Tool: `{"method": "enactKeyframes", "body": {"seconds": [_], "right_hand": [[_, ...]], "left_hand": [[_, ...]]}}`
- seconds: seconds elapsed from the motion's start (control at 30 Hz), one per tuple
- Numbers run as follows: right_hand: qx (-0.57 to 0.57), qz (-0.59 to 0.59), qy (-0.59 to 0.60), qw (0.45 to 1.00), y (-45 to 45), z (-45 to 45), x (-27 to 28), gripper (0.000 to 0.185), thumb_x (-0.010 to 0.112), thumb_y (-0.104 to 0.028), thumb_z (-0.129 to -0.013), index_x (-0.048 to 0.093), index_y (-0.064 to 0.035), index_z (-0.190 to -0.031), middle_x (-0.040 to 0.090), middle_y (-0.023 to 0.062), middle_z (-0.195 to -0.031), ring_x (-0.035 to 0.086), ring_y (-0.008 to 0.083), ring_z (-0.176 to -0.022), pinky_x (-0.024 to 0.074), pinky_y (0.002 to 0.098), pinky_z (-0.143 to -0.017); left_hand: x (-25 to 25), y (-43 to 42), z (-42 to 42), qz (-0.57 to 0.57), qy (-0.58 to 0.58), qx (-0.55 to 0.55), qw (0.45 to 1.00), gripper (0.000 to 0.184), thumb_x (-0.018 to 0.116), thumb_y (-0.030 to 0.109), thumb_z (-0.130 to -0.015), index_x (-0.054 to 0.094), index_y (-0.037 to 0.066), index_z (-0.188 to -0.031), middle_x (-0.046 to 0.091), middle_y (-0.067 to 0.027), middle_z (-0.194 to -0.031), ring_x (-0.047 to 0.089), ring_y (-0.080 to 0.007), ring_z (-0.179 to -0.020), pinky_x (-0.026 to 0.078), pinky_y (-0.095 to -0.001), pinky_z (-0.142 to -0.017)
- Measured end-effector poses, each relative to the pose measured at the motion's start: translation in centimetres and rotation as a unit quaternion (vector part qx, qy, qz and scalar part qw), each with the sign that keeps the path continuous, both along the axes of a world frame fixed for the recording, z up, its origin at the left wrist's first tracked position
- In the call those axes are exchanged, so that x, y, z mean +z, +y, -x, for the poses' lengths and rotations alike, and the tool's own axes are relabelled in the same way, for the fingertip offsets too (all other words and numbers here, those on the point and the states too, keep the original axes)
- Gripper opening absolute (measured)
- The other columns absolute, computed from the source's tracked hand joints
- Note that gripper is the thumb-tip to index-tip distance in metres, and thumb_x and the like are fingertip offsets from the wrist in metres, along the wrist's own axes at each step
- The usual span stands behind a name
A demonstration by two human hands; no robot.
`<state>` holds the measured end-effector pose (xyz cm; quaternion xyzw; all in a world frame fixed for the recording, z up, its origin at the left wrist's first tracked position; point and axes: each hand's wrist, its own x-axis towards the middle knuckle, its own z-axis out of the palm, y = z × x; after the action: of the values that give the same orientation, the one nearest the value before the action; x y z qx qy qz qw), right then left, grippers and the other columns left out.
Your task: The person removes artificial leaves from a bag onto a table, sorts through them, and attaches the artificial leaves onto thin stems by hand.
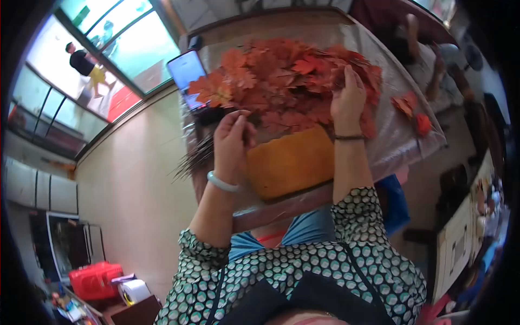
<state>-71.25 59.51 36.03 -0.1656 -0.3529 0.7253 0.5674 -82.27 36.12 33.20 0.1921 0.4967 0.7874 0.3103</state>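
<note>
A big heap of orange-red lobed leaves (281, 81) covers the far part of the table. My right hand (349, 100) is over the heap's right side, its fingers pinched on a red leaf (338, 80). At the heap's near left edge, my left hand (233, 138) is closed, thumb against fingers; whatever it may hold is too small to make out. Beside that wrist, a bundle of thin dark stems (195, 157) sticks out over the table's left edge. Between my forearms lies a yellow-orange board (290, 162).
A lit phone (187, 70) leans at the table's left edge. Clear plastic (401, 124) covers the tabletop, with a few loose leaves (404, 103) and a red clump (423, 124) at right. Another person (428, 65) sits beyond the right side; one (86, 67) is outside the doorway.
</note>
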Motion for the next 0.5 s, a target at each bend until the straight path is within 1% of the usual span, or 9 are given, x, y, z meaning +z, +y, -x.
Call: {"method": "enactKeyframes", "body": {"seconds": [0.03,0.13,0.23,0.27,0.3,0.37,0.4,0.47,0.5], "right_hand": [[-0.023,0.001,0.013,1.0,0.2,-0.2,0.1,0.015,0.059,-0.018,-0.094,0.065,-0.0044,-0.091,0.067,0.0023,-0.077,0.058,0.007,-0.063,0.0445,0.0208,-0.058],[-0.018,-0.062,-0.054,0.996,0.2,-0.3,-0.3,0.015,0.059,-0.017,-0.094,0.064,-0.0039,-0.09,0.067,0.0029,-0.078,0.057,0.0071,-0.063,0.044,0.0198,-0.057],[-0.023,-0.163,-0.135,0.977,-0.6,0.7,-0.8,0.014,0.06,-0.016,-0.093,0.064,-0.0035,-0.089,0.066,0.0021,-0.08,0.057,0.0058,-0.065,0.0437,0.0194,-0.058],[-0.039,-0.216,-0.186,0.958,-0.9,0.9,-1.0,0.009,0.062,-0.012,-0.091,0.064,-0.0035,-0.09,0.066,0.0037,-0.08,0.059,0.0113,-0.066,0.0457,0.0235,-0.06],[-0.097,-0.31,-0.228,0.918,-1.2,1.2,-1.3,0.007,0.062,-0.01,-0.09,0.064,-0.0036,-0.09,0.066,0.0048,-0.08,0.06,0.0143,-0.069,0.0467,0.0256,-0.061],[-0.209,-0.482,-0.299,0.797,-1.8,1.8,-1.9,0.005,0.062,-0.006,-0.088,0.064,-0.0039,-0.091,0.065,0.0071,-0.082,0.062,0.0203,-0.073,0.0487,0.0299,-0.064],[-0.207,-0.52,-0.335,0.758,-1.9,1.8,-2.1,0.01,0.062,-0.003,-0.082,0.064,-0.0039,-0.092,0.065,0.0104,-0.095,0.061,0.0272,-0.09,0.0489,0.038,-0.076],[-0.257,-0.582,-0.391,0.665,-1.9,1.9,-2.2,0.012,0.06,-0.004,-0.08,0.064,-0.0037,-0.092,0.063,0.0123,-0.105,0.058,0.029,-0.099,0.0459,0.0417,-0.084],[-0.28,-0.61,-0.416,0.614,-2.0,1.9,-2.3,0.013,0.059,-0.004,-0.08,0.064,-0.0036,-0.092,0.062,0.0132,-0.111,0.057,0.0299,-0.104,0.0444,0.0436,-0.088]], "left_hand": [[0.1,-0.1,0.0,0.002,0.005,-0.002,1.0,0.015,0.05,0.015,-0.098,0.059,0.006,-0.106,0.06,-0.0026,-0.071,0.051,-0.0075,-0.051,0.039,-0.0191,-0.046],[-0.2,-0.3,-0.3,0.001,0.02,-0.008,1.0,0.015,0.049,0.014,-0.099,0.057,0.004,-0.107,0.06,-0.0033,-0.071,0.051,-0.0079,-0.051,0.04,-0.0194,-0.046],[0.3,-0.2,-0.4,0.003,0.024,-0.013,1.0,0.015,0.048,0.013,-0.099,0.056,0.003,-0.106,0.06,-0.0037,-0.071,0.051,-0.0081,-0.051,0.041,-0.0197,-0.046],[0.3,-0.2,-0.5,0.005,0.023,-0.012,1.0,0.015,0.048,0.013,-0.099,0.056,0.003,-0.106,0.06,-0.0038,-0.071,0.051,-0.0081,-0.051,0.041,-0.0197,-0.046],[0.3,-0.2,-0.5,0.008,0.027,-0.012,1.0,0.015,0.048,0.014,-0.099,0.056,0.003,-0.106,0.06,-0.0038,-0.071,0.051,-0.0079,-0.051,0.04,-0.0195,-0.046],[0.1,-0.1,-0.5,0.012,0.036,-0.01,0.999,0.015,0.048,0.015,-0.099,0.057,0.005,-0.106,0.06,-0.0037,-0.071,0.051,-0.0075,-0.051,0.038,-0.0192,-0.045],[0.0,-0.1,-0.4,0.01,0.036,-0.014,0.999,0.015,0.049,0.015,-0.099,0.057,0.005,-0.105,0.06,-0.0036,-0.071,0.051,-0.0076,-0.051,0.038,-0.0193,-0.045],[-0.1,0.0,-0.5,0.003,0.036,-0.021,0.999,0.014,0.049,0.014,-0.098,0.057,0.005,-0.104,0.06,-0.0034,-0.07,0.051,-0.0077,-0.051,0.039,-0.0197,-0.045],[0.0,0.0,-1.0,0.026,0.047,-0.024,0.998,0.014,0.05,0.014,-0.098,0.057,0.005,-0.104,0.06,-0.0032,-0.069,0.051,-0.0078,-0.051,0.039,-0.0198,-0.046]]}}
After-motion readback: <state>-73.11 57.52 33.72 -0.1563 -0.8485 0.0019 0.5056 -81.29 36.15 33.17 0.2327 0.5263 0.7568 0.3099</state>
